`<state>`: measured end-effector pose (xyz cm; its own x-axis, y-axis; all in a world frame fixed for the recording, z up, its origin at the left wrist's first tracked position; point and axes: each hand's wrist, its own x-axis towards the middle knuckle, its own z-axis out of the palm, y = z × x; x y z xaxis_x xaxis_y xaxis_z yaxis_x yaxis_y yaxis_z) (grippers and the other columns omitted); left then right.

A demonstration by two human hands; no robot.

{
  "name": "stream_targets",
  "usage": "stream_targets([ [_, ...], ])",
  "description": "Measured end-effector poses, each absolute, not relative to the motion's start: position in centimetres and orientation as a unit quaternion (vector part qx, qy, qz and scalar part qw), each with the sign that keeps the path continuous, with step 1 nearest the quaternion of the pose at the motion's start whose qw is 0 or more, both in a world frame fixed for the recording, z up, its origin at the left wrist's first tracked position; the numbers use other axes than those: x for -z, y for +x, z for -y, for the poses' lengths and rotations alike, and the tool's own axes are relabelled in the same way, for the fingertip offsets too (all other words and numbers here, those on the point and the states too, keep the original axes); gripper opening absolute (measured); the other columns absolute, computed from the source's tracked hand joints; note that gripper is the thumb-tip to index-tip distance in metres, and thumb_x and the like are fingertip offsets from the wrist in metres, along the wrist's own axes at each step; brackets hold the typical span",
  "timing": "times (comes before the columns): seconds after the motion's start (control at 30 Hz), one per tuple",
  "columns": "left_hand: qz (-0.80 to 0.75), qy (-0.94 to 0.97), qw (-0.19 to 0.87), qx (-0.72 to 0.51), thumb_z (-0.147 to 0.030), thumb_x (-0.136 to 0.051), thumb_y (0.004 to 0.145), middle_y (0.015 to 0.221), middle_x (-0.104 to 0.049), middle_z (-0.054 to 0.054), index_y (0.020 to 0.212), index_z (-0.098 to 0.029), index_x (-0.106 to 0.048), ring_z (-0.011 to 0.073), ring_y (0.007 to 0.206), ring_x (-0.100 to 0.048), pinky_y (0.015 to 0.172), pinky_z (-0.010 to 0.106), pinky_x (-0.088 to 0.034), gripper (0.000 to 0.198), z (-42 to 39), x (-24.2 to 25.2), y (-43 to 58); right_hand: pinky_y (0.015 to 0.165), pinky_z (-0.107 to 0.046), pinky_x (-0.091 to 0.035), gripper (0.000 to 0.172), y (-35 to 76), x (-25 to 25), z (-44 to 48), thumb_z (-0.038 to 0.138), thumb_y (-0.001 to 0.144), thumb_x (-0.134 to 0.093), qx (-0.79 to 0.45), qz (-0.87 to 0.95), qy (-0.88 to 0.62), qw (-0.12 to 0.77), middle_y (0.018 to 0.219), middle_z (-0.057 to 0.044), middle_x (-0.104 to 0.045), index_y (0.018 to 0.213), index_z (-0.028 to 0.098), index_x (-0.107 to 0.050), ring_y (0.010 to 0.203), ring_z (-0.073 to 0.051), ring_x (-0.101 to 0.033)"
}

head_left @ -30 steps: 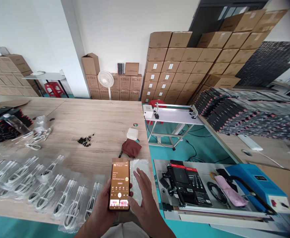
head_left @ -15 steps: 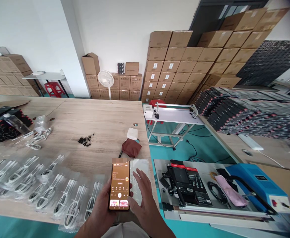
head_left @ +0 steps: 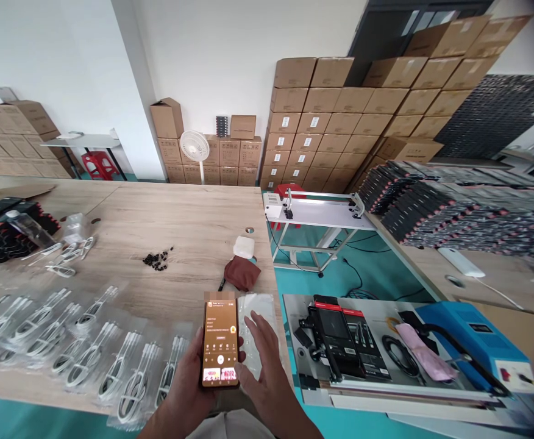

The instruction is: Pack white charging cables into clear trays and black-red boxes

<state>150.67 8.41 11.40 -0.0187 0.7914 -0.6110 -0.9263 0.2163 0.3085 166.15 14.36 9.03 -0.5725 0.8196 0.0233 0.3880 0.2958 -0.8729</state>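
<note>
A smartphone (head_left: 220,344) with a lit orange-brown music player screen is held upright in my left hand (head_left: 188,369), the fingers wrapped round its edges. My right hand (head_left: 263,366) hovers by the phone's right side, fingers spread, with the thumb at the lower right of the screen. Under and beyond my right hand lies a clear plastic bag (head_left: 267,305). To the left of the phone, several bagged white cables (head_left: 132,384) lie in rows. Just beyond the phone are a brown cloth pouch (head_left: 242,274) and a white case (head_left: 244,247).
Small black parts (head_left: 156,260) are scattered mid-table. Black boxes (head_left: 2,225) and a plastic bottle (head_left: 29,228) stand at left. On the right, a bench holds a blue sealing machine (head_left: 472,341) and black packages (head_left: 344,341). A fan (head_left: 195,146) and stacked cartons (head_left: 322,122) stand behind.
</note>
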Motion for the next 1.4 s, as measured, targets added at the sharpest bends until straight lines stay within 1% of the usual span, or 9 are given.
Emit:
stream_targets([
  [0.17,-0.309,-0.117,0.708,-0.624,-0.052,-0.048,0.092,0.106,-0.075,0.014,0.116,-0.011,-0.067,0.0289,0.098,-0.07,0.089,0.042,-0.051,0.05,-8.3,-11.5,150.6,0.12,-0.059,-0.022,0.061,166.2,-8.9,-14.3,0.043,0.091,-0.051,-0.444,0.768,-0.387,0.251,0.163,-0.002,-0.018,0.147,0.036,-0.029,0.15,-0.03,-0.01],
  [0.37,-0.24,-0.097,0.721,-0.643,-0.053,-0.05,0.091,0.107,-0.075,0.014,0.115,-0.013,-0.07,0.0253,0.092,-0.07,0.083,0.038,-0.052,0.051,-7.7,-10.4,150.2,0.121,-0.058,-0.02,0.062,166.1,-8.8,-14.5,0.046,0.091,-0.051,-0.458,0.762,-0.387,0.246,0.163,-0.002,-0.016,0.148,0.037,-0.027,0.151,-0.029,-0.008],
  [0.47,-0.202,-0.082,0.729,-0.649,-0.055,-0.052,0.09,0.109,-0.075,0.014,0.116,-0.014,-0.07,0.0247,0.098,-0.069,0.091,0.038,-0.05,0.052,-7.3,-10.0,150.0,0.121,-0.057,-0.02,0.063,166.1,-8.8,-14.4,0.047,0.091,-0.052,-0.465,0.757,-0.385,0.25,0.163,-0.003,-0.016,0.148,0.036,-0.028,0.151,-0.029,-0.008],
  [0.6,-0.138,-0.042,0.749,-0.646,-0.056,-0.06,0.084,0.12,-0.071,0.013,0.118,-0.015,-0.069,0.0245,0.11,-0.065,0.103,0.037,-0.044,0.054,-6.8,-9.6,149.9,0.121,-0.057,-0.021,0.062,166.1,-9.0,-14.3,0.049,0.091,-0.052,-0.474,0.751,-0.384,0.254,0.163,-0.003,-0.017,0.147,0.036,-0.03,0.15,-0.03,-0.01],
  [0.73,-0.099,0.004,0.754,-0.65,-0.056,-0.06,0.083,0.123,-0.069,0.011,0.122,-0.017,-0.067,0.0248,0.116,-0.062,0.104,0.037,-0.043,0.056,-6.6,-9.1,149.8,0.12,-0.057,-0.024,0.061,166.0,-9.3,-14.3,0.048,0.091,-0.053,-0.475,0.748,-0.382,0.261,0.162,-0.004,-0.019,0.147,0.035,-0.032,0.15,-0.03,-0.012],
  [0.87,-0.082,0.029,0.751,-0.655,-0.056,-0.063,0.08,0.126,-0.068,0.009,0.123,-0.02,-0.066,0.0258,0.114,-0.063,0.107,0.04,-0.041,0.056,-6.3,-8.4,149.6,0.12,-0.058,-0.024,0.06,166.1,-9.3,-14.3,0.045,0.091,-0.055,-0.467,0.751,-0.381,0.268,0.161,-0.006,-0.023,0.146,0.035,-0.034,0.15,-0.031,-0.014],
  [1.17,-0.063,0.053,0.744,-0.663,-0.051,-0.068,0.077,0.127,-0.067,0.008,0.119,-0.021,-0.069,0.0241,0.118,-0.06,0.104,0.037,-0.044,0.051,-6.3,-8.4,149.6,0.12,-0.057,-0.025,0.059,166.1,-8.8,-14.3,0.046,0.091,-0.054,-0.482,0.745,-0.389,0.25,0.162,-0.003,-0.02,0.145,0.036,-0.035,0.15,-0.031,-0.012],
  [1.3,-0.069,0.05,0.744,-0.663,-0.053,-0.067,0.077,0.127,-0.067,0.008,0.122,-0.02,-0.067,0.0243,0.118,-0.06,0.104,0.036,-0.044,0.055,-6.3,-8.2,149.6,0.119,-0.056,-0.027,0.057,166.2,-8.8,-14.3,0.046,0.091,-0.054,-0.479,0.743,-0.389,0.257,0.161,-0.004,-0.022,0.144,0.035,-0.037,0.15,-0.03,-0.016],
  [1.4,-0.082,0.055,0.74,-0.666,-0.051,-0.069,0.076,0.127,-0.067,0.008,0.123,-0.022,-0.066,0.0244,0.119,-0.059,0.104,0.037,-0.044,0.055,-6.2,-7.9,149.6,0.118,-0.055,-0.029,0.056,166.1,-8.9,-14.2,0.046,0.09,-0.056,-0.472,0.744,-0.392,0.264,0.16,-0.006,-0.027,0.143,0.035,-0.041,0.148,-0.03,-0.02],
])
